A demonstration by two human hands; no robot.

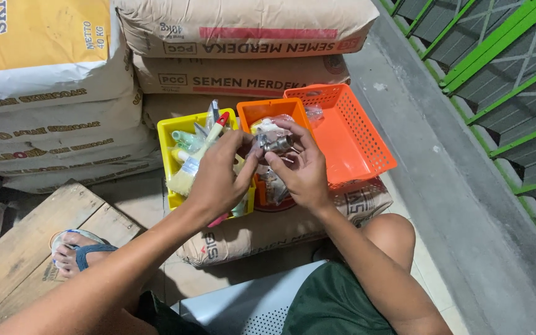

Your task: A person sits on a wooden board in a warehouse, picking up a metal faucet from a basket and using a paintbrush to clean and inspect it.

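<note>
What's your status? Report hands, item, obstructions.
Left hand and right hand both pinch a small metal fitting above the orange bin. Paintbrush in yellow bin beside the left hand. Nothing blocking.

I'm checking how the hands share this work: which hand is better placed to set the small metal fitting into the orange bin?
Probably the right hand. Its fingers pinch the metal fitting directly above the orange bin. The left hand sits over the yellow bin, beside the paintbrush.
</note>
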